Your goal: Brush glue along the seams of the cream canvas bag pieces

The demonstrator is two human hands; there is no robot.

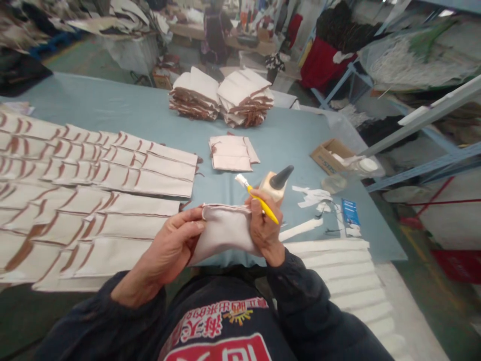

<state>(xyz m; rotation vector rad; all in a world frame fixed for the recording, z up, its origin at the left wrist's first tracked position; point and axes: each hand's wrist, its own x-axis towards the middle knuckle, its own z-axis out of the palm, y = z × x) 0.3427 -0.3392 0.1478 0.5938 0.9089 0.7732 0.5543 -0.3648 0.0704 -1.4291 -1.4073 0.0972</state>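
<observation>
A pale fabric piece [227, 230] with a stitched top edge is held up in front of my body. My left hand [176, 243] pinches its left corner between thumb and fingers. At its right side, my right hand [265, 228] grips the fabric and also holds a yellow-handled brush [265, 206]. The brush's white tip points up and left, away from the fabric. Just behind my right hand stands a cream bottle with a dark cone-shaped nozzle [281, 177]. A small stack of similar pale pieces [231, 153] lies beyond the fabric on the blue-green table [300, 135].
Rows of overlapping pale pieces with brown edges [161, 173] cover the left. Two taller stacks [244, 95] stand at the back. White strips [311, 195], a cardboard box [330, 155] and a blue packet [350, 211] lie right. A person [218, 30] is in the background.
</observation>
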